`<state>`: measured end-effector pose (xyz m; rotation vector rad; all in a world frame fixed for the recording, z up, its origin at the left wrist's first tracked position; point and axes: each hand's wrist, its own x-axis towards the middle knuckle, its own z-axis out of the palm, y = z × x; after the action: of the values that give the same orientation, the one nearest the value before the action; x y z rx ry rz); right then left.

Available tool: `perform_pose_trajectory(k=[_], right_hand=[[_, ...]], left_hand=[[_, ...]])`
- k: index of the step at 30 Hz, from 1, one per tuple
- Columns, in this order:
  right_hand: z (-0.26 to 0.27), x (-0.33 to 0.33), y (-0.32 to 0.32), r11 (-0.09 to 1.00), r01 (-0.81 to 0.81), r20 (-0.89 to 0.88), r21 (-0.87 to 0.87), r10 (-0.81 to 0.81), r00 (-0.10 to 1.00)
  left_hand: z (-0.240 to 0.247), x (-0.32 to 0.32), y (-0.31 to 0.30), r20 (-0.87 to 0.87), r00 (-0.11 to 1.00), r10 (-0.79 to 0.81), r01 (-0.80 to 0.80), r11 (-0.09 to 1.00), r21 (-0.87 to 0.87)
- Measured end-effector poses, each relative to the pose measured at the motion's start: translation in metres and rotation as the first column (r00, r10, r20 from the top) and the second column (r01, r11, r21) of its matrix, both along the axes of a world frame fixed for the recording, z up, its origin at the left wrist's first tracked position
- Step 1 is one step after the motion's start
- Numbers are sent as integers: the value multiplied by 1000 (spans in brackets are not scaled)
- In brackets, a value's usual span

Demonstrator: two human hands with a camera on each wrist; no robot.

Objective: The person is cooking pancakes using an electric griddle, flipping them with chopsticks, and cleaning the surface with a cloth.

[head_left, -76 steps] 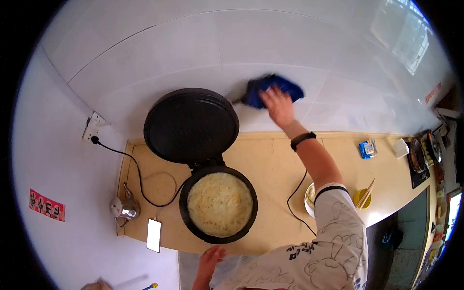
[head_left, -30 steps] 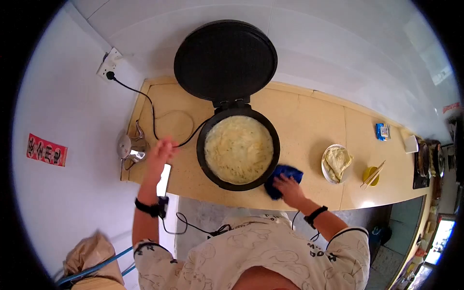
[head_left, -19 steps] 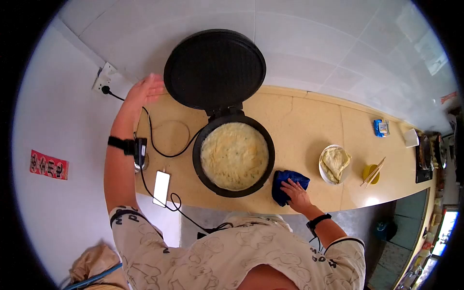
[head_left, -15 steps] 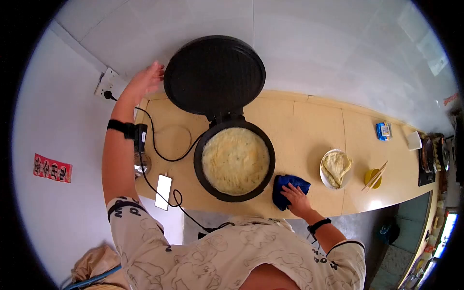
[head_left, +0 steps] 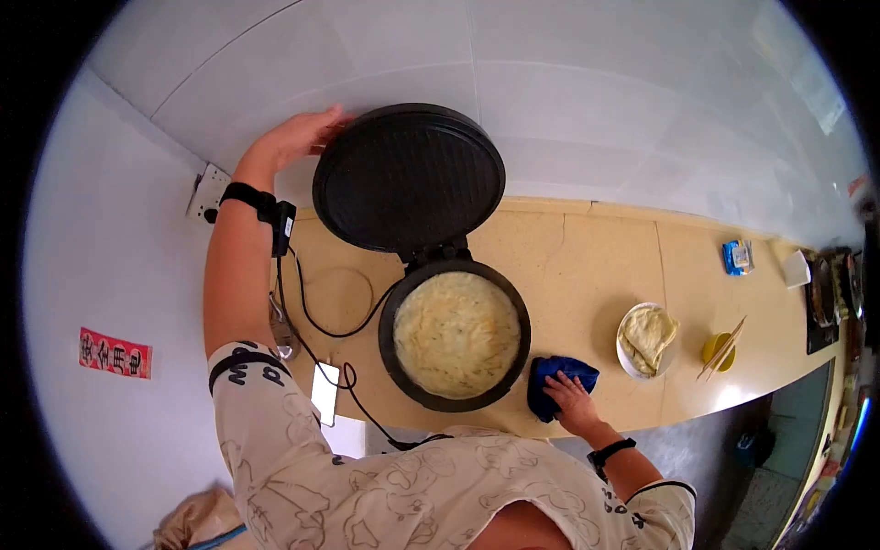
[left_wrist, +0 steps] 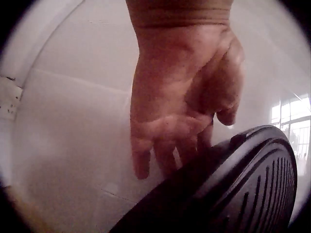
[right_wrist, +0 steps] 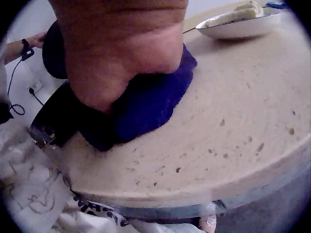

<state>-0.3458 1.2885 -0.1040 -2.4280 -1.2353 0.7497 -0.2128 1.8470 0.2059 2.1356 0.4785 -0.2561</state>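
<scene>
Head view, kitchen surface [head_left: 577, 266], items as found.

- Left grip [head_left: 298, 137]: far left, closed on the upper left rim of the lid [head_left: 408, 174]. The left wrist view shows the fingers behind the rim and the thumb at its front.
- Lid: black, ribbed inside, raised upright on its hinge against the far tiled wall.
- Pan [head_left: 449, 404]: black, round, just near of the lid at mid surface. One pale pancake [head_left: 456, 333] fills it.
- Right grip [head_left: 573, 399]: fingers spread flat, holding nothing, pressing down on the cloth [head_left: 561, 369].
- Cloth: blue, crumpled, at the near edge of the surface, just right of the pan.
- Plate [head_left: 625, 359]: white, right of the cloth, with a folded pancake in it.
- Cup [head_left: 714, 351]: yellow, right of the plate, with chopsticks [head_left: 724, 341] across it.
- Phone [head_left: 324, 394]: white, near left edge.
- Socket [head_left: 209, 192]: on the left wall, plug inserted.
</scene>
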Motion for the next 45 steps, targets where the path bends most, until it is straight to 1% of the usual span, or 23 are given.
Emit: perform_pose_trajectory(k=[3, 6, 9, 11, 12, 14, 15, 16, 18, 19, 20, 21, 22, 23, 24, 26, 29, 33, 36, 38, 42, 44, 45], right_hand=[[-1, -5, 4, 995, 82, 11, 53, -82, 997], [-1, -10, 12, 988, 152, 22, 32, -153, 988], [-3, -16, 18, 976, 214, 45, 31, -215, 975], [-3, -22, 23, 962, 270, 58, 47, -272, 961], [-5, -24, 24, 957, 285, 81, 56, -289, 954], [-5, -34, 29, 930, 356, 113, 92, -364, 924], [-7, -40, 31, 926, 366, 115, 87, -375, 920], [-9, -45, 33, 907, 408, 135, 100, -419, 898], [-10, -54, 37, 882, 458, 159, 110, -471, 868], [-11, -59, 38, 867, 484, 165, 119, -498, 851], [-11, -64, 38, 851, 509, 171, 128, -524, 834], [-12, -68, 38, 843, 522, 186, 129, -538, 822], [-13, -72, 39, 838, 531, 188, 128, -546, 816], [-13, -75, 38, 829, 544, 193, 131, -560, 806], [-13, -78, 38, 821, 555, 201, 134, -571, 796], [-13, -84, 37, 808, 571, 201, 143, -589, 783], [-11, -91, 37, 788, 595, 200, 157, -615, 762], [-17, -97, 34, 777, 602, 209, 183, -629, 749], [-19, -98, 32, 779, 602, 212, 178, -628, 749], [-17, -98, 33, 775, 607, 205, 179, -632, 747], [-19, -98, 32, 781, 594, 215, 195, -625, 751], [-16, -96, 32, 783, 593, 207, 184, -621, 756], [-14, -96, 33, 788, 593, 195, 168, -616, 763]], left_hand=[[0, 9, 2, -20, 1000, -16, 15, 999, -48], [-1, 12, 7, -25, 997, -75, 71, 990, -123], [3, 5, -7, 17, 982, -190, 191, 980, -50], [10, 1, -26, -56, 941, -335, 339, 915, 220], [10, -5, -35, -56, 938, -343, 347, 913, 213], [10, -24, -54, -32, 867, -498, 499, 864, 72], [7, -35, -63, -16, 847, -532, 530, 846, -56], [4, -49, -75, -29, 819, -573, 573, 819, -19], [-15, -82, -100, 66, 678, -732, 705, 673, 224], [-27, -100, -116, 4, 715, -699, 698, 714, 58], [-39, -126, -134, 26, 733, -680, 679, 733, 41], [-48, -144, -152, 23, 640, -768, 725, 614, 313], [-68, -165, -165, 80, 668, -740, 667, 642, 378], [-85, -181, -176, 126, 619, -776, 652, 596, 468], [-101, -191, -182, 104, 638, -763, 666, 614, 423], [-132, -209, -194, 208, 660, -722, 607, 676, 418], [-161, -221, -207, 191, 642, -743, 596, 640, 484], [-185, -227, -216, 195, 638, -745, 593, 637, 492], [-194, -228, -224, 172, 664, -728, 583, 647, 491], [-196, -227, -228, 200, 709, -676, 548, 707, 447], [-199, -222, -249, 200, 721, -663, 524, 711, 469], [-212, -213, -255, 222, 709, -669, 465, 680, 567], [-217, -209, -258, 330, 659, -676, 402, 688, 605]])
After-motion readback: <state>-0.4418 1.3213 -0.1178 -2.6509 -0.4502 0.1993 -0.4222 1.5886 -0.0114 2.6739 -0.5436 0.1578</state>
